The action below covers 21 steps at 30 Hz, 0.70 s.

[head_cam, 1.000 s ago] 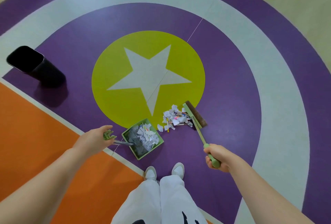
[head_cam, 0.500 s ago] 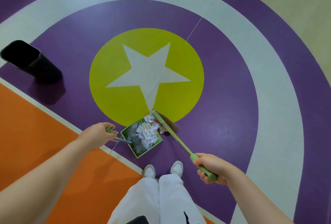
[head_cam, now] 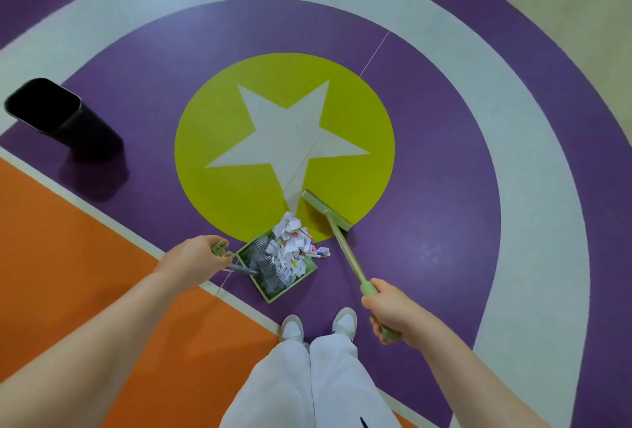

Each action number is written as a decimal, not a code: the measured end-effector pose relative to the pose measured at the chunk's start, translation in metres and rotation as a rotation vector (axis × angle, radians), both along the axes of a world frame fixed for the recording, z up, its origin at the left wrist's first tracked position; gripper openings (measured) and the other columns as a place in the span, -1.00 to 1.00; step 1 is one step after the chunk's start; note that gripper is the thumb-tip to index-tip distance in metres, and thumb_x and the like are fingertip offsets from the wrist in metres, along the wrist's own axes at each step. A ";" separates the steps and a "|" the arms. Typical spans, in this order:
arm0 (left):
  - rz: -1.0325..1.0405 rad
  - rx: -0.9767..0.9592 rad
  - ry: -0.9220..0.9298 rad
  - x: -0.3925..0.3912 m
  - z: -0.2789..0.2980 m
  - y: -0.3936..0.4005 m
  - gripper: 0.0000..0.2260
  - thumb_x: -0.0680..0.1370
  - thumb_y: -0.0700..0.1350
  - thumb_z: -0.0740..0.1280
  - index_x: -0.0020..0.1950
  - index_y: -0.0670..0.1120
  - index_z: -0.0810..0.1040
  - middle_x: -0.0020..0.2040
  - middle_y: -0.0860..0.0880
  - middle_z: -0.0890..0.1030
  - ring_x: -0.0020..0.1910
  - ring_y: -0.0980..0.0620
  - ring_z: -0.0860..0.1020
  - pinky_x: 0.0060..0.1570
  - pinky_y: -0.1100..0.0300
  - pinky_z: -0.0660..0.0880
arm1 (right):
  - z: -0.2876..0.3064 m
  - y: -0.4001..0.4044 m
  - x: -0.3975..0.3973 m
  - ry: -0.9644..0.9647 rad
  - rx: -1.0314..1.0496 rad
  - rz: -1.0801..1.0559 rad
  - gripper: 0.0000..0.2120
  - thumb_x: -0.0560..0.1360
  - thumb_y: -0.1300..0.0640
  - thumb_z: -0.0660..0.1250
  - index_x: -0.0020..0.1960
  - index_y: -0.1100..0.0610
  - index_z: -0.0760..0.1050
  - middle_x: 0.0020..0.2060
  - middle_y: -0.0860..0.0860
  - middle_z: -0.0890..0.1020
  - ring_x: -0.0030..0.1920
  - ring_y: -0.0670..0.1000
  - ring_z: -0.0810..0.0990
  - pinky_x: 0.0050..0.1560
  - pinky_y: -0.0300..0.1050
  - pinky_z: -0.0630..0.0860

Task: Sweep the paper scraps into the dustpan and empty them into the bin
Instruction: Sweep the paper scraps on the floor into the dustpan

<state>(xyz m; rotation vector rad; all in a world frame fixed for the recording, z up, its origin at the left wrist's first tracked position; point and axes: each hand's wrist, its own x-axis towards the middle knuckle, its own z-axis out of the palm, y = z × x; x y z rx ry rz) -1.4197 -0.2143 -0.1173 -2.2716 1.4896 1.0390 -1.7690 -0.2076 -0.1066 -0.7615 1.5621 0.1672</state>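
Observation:
A green dustpan (head_cam: 273, 296) lies on the purple floor just ahead of my feet. White and coloured paper scraps (head_cam: 290, 249) are piled in it and spill over its open front edge. My left hand (head_cam: 195, 260) grips the dustpan's handle at its left. My right hand (head_cam: 390, 311) grips the green handle of the broom (head_cam: 326, 210), whose head sits on the floor just right of and beyond the scraps, apart from them. A black bin (head_cam: 51, 113) stands at the far left.
The floor has a yellow circle with a pale star (head_cam: 287, 140) beyond the dustpan and an orange zone (head_cam: 68, 256) at the left. My two white shoes (head_cam: 318, 326) stand close behind the dustpan.
The broom pushed the scrap pile left into the dustpan, then drew back to the right and away from it. The dustpan and my left hand stayed nearly where they were.

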 end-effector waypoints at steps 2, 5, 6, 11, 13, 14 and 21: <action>-0.006 -0.001 -0.009 0.001 -0.001 0.001 -0.63 0.56 0.16 0.27 0.33 0.11 0.47 -0.07 0.12 0.58 -0.26 0.11 0.59 -0.29 0.16 0.51 | -0.020 0.010 0.020 0.023 0.000 0.051 -0.77 0.54 0.28 0.02 0.16 0.16 0.28 -0.35 0.13 0.37 -0.49 0.03 0.31 -0.54 -0.24 0.32; -0.017 -0.007 -0.027 0.001 -0.002 0.002 -0.62 0.55 0.16 0.27 0.35 0.11 0.46 -0.02 0.10 0.57 -0.25 0.13 0.56 -0.34 0.21 0.45 | -0.030 0.013 0.038 -0.039 0.098 0.029 -0.82 0.56 0.28 0.02 0.12 0.14 0.29 -0.35 0.11 0.35 -0.49 0.01 0.31 -0.53 -0.25 0.33; -0.016 -0.012 -0.029 0.001 -0.002 0.002 -0.62 0.55 0.17 0.27 0.35 0.11 0.46 0.00 0.10 0.56 -0.25 0.14 0.56 -0.35 0.22 0.43 | -0.029 0.012 0.040 -0.076 0.136 0.014 -0.86 0.56 0.28 0.04 0.08 0.13 0.29 -0.35 0.10 0.33 -0.49 0.00 0.31 -0.52 -0.27 0.32; -0.017 -0.029 -0.030 0.003 -0.004 0.003 -0.61 0.54 0.19 0.27 0.35 0.12 0.46 0.00 0.10 0.58 -0.22 0.12 0.55 -0.35 0.22 0.42 | -0.015 0.026 0.039 -0.152 0.213 0.063 -0.91 0.53 0.23 0.11 0.00 0.10 0.34 -0.36 0.10 0.35 -0.54 -0.01 0.35 -0.49 -0.24 0.36; -0.017 -0.032 -0.032 0.004 -0.004 0.003 -0.61 0.54 0.19 0.28 0.34 0.12 0.46 -0.02 0.10 0.58 -0.22 0.10 0.56 -0.35 0.22 0.42 | -0.009 0.033 0.035 -0.170 0.233 0.053 -0.87 0.53 0.21 0.11 0.05 0.08 0.35 -0.35 0.09 0.36 -0.53 -0.03 0.37 -0.49 -0.24 0.36; -0.018 -0.034 -0.033 0.005 -0.004 0.003 -0.61 0.54 0.19 0.28 0.34 0.12 0.46 -0.03 0.10 0.59 -0.21 0.09 0.56 -0.34 0.21 0.43 | -0.006 0.035 0.032 -0.180 0.242 0.043 -0.83 0.52 0.20 0.12 0.09 0.08 0.35 -0.35 0.09 0.35 -0.52 -0.03 0.37 -0.49 -0.24 0.35; -0.013 -0.058 -0.028 0.004 -0.008 0.004 -0.63 0.55 0.17 0.28 0.33 0.11 0.48 -0.06 0.10 0.57 -0.22 0.09 0.54 -0.33 0.21 0.42 | 0.021 0.054 0.011 -0.231 0.263 -0.056 -0.58 0.49 0.19 0.15 0.34 0.08 0.34 -0.39 0.05 0.38 -0.50 -0.04 0.36 -0.51 -0.26 0.31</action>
